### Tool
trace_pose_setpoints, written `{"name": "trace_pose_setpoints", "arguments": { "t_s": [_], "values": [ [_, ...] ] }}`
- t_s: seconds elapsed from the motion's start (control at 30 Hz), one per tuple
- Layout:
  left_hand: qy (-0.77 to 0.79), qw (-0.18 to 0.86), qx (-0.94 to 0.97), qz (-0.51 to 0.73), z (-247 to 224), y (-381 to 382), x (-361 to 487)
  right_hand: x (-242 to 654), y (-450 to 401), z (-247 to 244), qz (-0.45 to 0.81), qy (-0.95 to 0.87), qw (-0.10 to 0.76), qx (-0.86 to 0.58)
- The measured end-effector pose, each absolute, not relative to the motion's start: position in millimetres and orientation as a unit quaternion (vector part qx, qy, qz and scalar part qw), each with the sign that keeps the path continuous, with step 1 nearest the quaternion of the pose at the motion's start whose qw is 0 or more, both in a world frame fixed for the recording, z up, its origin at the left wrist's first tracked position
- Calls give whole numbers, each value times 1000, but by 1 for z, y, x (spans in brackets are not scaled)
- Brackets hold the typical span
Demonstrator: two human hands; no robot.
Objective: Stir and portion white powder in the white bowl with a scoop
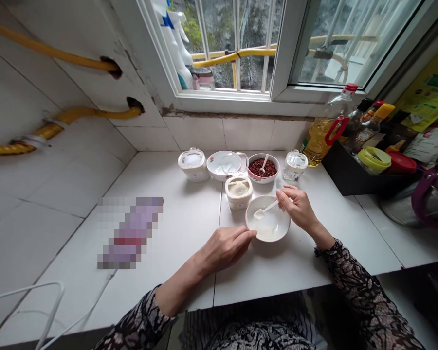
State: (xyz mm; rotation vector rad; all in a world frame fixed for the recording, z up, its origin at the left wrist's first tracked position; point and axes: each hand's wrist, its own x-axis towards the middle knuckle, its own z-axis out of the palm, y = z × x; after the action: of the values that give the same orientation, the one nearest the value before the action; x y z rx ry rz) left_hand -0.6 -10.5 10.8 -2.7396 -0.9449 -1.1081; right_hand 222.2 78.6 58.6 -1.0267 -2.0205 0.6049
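Observation:
My right hand [295,206] pinches the handle of a small white spoon [265,209], whose bowl hangs inside a white bowl [283,228]. A little pale, whitish stuff shows at the bottom of that bowl. With fingers closed on its left rim, my left hand [229,245] steadies the bowl on the counter. Just behind it stands a white seasoning jar [238,193], its top off and pale powder inside. Farther back, a bowl of dark red grains [263,167] has a second white spoon [264,164] in it.
Along the back are a lidded jar [193,165], a white bowl [219,165] and another lidded jar [295,166]. An oil bottle [319,129] and a black box of condiments [345,170] stand at the right. A blurred purple object [133,233] with a white cable lies left.

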Motion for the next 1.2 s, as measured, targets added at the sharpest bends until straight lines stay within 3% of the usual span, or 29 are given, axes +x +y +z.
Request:
{"name": "trace_pose_setpoints", "arguments": {
  "t_s": [0.23, 0.37, 0.5, 0.67, 0.83, 0.97, 1.1, 1.2],
  "values": [
    [-304, 27, -882, -360, 10, -10, 0, 226, 84, 55, 409, -695, 397, -439],
    [-305, 31, -882, -358, 12, -10, 1, 224, 92, 53, 432, -666, 423, -437],
    [-306, 36, -881, -359, 13, -10, 2, 215, 101, 69, 340, -701, 460, -427],
    [-309, 35, -880, -358, 13, -10, 2, 191, 103, 93, 68, -781, 495, -376],
    [-311, 48, -879, -358, 11, -9, 3, 174, 98, 90, -119, -852, 424, -285],
    [-315, 58, -882, -347, 12, -10, 3, 178, 93, 93, -133, -839, 444, -285],
    [-315, 62, -883, -343, 12, -10, 2, 191, 88, 102, -58, -821, 476, -310],
    [-314, 57, -882, -347, 13, -10, 2, 203, 84, 99, 14, -836, 455, -306]
  ]
}}
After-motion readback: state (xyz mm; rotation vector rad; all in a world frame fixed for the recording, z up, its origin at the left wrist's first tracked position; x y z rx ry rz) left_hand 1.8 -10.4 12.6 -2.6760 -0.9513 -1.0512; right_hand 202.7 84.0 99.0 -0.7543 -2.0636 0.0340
